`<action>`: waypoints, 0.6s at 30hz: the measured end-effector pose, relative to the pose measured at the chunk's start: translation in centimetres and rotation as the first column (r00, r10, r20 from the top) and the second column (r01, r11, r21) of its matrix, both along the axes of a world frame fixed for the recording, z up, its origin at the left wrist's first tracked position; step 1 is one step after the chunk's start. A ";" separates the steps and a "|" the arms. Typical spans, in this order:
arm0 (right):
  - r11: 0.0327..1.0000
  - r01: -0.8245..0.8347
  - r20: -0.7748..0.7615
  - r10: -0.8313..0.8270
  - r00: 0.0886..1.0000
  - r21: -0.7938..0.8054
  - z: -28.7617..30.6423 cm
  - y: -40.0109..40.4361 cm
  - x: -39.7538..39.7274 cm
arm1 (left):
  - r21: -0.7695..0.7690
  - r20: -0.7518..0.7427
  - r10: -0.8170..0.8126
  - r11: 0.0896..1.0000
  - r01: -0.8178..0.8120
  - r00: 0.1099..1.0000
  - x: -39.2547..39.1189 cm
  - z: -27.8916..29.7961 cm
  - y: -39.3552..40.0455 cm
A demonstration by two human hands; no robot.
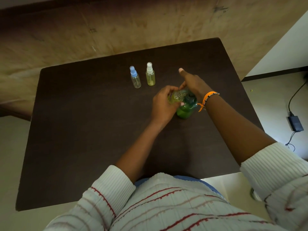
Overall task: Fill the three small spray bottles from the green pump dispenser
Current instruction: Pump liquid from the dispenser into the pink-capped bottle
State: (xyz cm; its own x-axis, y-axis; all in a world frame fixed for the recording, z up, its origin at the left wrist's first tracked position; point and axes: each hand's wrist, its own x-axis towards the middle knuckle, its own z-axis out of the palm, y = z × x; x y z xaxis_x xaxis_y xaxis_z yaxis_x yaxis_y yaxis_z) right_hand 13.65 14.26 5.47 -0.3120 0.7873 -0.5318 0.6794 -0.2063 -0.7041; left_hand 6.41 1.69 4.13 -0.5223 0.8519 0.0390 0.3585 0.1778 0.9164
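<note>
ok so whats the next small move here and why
Probably press the pump again: the left hand holds an uncapped small bottle at the green dispenser, the right hand rests on its pump, and the bottle looks only partly filled.

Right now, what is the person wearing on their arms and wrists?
Both forearms are bare, with ribbed white sleeves pushed up: left sleeve, right sleeve. The top carries thin red stripes. On the right wrist sits an orange thread bracelet with small dark and light beads. The left wrist shows nothing worn.
</note>
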 end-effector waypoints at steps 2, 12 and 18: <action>1.000 0.007 -0.025 -0.008 1.000 -0.009 -0.1 0.0 0.0 | -0.007 0.003 -0.003 1.000 0.003 1.000 0.0 0.0 0.0; 0.982 0.045 0.130 -0.069 0.989 0.182 -0.7 0.0 -0.2 | 0.000 0.013 0.005 1.000 -0.005 1.000 0.2 0.0 0.3; 0.996 0.015 0.106 -0.025 0.994 0.089 -0.5 0.1 -0.2 | 0.000 0.026 0.000 1.000 0.000 1.000 0.1 -0.1 0.2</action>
